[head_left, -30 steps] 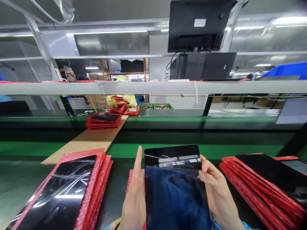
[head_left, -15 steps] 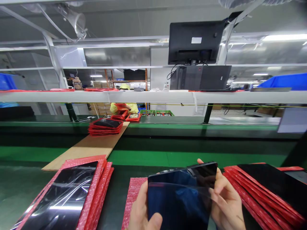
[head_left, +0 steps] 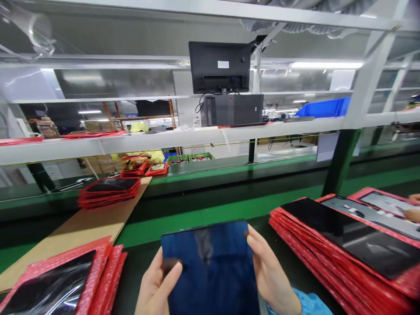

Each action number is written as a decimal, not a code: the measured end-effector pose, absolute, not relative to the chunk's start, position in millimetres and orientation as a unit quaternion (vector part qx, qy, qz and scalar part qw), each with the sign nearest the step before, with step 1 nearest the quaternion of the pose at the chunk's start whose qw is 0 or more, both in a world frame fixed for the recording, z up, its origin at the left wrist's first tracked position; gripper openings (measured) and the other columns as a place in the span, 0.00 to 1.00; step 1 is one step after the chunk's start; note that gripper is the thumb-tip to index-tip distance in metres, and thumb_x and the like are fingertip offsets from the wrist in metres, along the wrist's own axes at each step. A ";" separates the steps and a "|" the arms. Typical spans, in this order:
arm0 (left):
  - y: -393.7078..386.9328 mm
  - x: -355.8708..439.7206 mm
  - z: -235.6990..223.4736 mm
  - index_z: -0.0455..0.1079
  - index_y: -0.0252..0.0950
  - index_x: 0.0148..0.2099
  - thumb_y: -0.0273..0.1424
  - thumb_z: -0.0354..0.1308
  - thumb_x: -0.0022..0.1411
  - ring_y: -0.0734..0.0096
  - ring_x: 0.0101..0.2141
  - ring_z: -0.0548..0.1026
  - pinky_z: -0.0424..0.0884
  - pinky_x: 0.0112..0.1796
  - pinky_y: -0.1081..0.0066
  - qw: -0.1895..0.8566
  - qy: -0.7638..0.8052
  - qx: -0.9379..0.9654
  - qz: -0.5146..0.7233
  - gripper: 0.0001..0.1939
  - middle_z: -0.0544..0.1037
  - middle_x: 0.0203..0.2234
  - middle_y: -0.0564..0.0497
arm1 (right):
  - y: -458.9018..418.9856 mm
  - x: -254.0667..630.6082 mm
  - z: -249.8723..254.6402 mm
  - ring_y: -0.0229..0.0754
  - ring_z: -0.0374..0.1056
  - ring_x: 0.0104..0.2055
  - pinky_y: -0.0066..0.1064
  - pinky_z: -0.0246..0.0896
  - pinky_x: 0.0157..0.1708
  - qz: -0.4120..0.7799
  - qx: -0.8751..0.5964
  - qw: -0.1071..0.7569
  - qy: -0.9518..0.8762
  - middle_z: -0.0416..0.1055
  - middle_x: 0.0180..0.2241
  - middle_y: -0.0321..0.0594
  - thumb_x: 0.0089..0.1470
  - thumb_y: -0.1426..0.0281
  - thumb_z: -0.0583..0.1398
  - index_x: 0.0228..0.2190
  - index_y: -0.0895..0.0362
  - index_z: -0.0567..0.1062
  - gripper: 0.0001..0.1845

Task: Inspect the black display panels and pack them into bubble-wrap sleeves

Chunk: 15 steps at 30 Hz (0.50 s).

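Between my hands is a dark, glossy tablet screen point(head_left: 210, 271), tilted toward me with blurred reflections on its face. My left hand point(head_left: 157, 286) grips its left edge, the thumb lying over the front. On the other side my right hand point(head_left: 272, 275) holds the upper right edge, its thumb at the corner and the other fingers partly hidden behind. To the left, another black screen point(head_left: 55, 284) under shiny film tops a stack of red bubble-wrap sleeves point(head_left: 106, 280). A taller stack of red sleeves point(head_left: 315, 258) carries a black screen point(head_left: 348, 236) on my right.
A wooden board point(head_left: 68, 236) bridges the green bench, bearing a further red stack point(head_left: 110, 190). At far right another person's hand point(head_left: 412, 214) is by an open tablet frame point(head_left: 383, 203). Beyond, a white shelf point(head_left: 157, 142) holds a monitor point(head_left: 221, 65) and computer case point(head_left: 234, 109).
My view has swung right. The clear film edge that crossed the screen near my right fingers no longer shows; my right hand now grips the screen's edge. The right stack is more fully visible.
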<state>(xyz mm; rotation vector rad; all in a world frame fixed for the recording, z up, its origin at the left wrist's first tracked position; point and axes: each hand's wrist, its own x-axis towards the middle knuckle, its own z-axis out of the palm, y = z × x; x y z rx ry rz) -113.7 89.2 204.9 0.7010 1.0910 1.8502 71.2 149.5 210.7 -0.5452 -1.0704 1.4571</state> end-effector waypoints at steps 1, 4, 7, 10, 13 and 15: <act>91.2 -117.8 202.6 0.65 0.41 0.54 0.38 0.69 0.43 0.61 0.49 0.72 0.70 0.44 0.73 0.442 0.443 0.266 0.733 0.35 0.81 0.37 0.54 | 154.9 72.4 207.7 0.51 0.71 0.46 0.41 0.67 0.44 0.620 -0.240 0.574 -0.479 0.76 0.42 0.43 0.52 0.53 0.58 0.39 0.51 0.75 0.18; 97.5 -143.7 182.9 0.64 0.42 0.55 0.35 0.64 0.50 0.61 0.54 0.67 0.66 0.51 0.68 0.489 0.478 0.223 0.695 0.29 0.79 0.44 0.52 | 179.0 79.4 184.7 0.49 0.70 0.48 0.42 0.69 0.43 0.477 -0.296 0.556 -0.613 0.75 0.45 0.46 0.62 0.56 0.44 0.44 0.53 0.73 0.24; 100.9 -178.2 149.3 0.64 0.41 0.54 0.35 0.61 0.54 0.58 0.57 0.63 0.59 0.56 0.60 0.491 0.566 0.182 0.637 0.24 0.72 0.53 0.48 | 204.8 86.4 144.8 0.51 0.66 0.53 0.48 0.63 0.50 0.388 -0.359 0.529 -0.664 0.72 0.49 0.46 0.57 0.62 0.54 0.45 0.54 0.73 0.17; 100.7 -201.0 116.2 0.64 0.34 0.51 0.34 0.62 0.53 0.59 0.62 0.51 0.44 0.60 0.65 0.440 0.633 0.165 0.615 0.23 0.60 0.61 0.40 | 221.3 87.4 105.3 0.52 0.60 0.58 0.51 0.51 0.59 0.302 -0.386 0.475 -0.731 0.71 0.51 0.45 0.52 0.71 0.56 0.46 0.55 0.74 0.19; 99.9 -207.5 93.7 0.64 0.34 0.50 0.34 0.64 0.51 0.59 0.63 0.51 0.46 0.59 0.65 0.427 0.641 0.190 0.609 0.24 0.63 0.59 0.38 | 229.4 83.9 82.2 0.51 0.55 0.62 0.49 0.49 0.61 0.224 -0.394 0.410 -0.791 0.68 0.54 0.45 0.50 0.78 0.53 0.51 0.56 0.71 0.26; 100.1 -207.6 83.9 0.65 0.36 0.49 0.35 0.64 0.51 0.56 0.62 0.53 0.51 0.58 0.61 0.420 0.643 0.209 0.605 0.23 0.69 0.55 0.40 | 232.7 81.6 76.4 0.52 0.53 0.63 0.51 0.48 0.61 0.176 -0.402 0.369 -0.819 0.66 0.56 0.44 0.47 0.82 0.51 0.53 0.56 0.69 0.31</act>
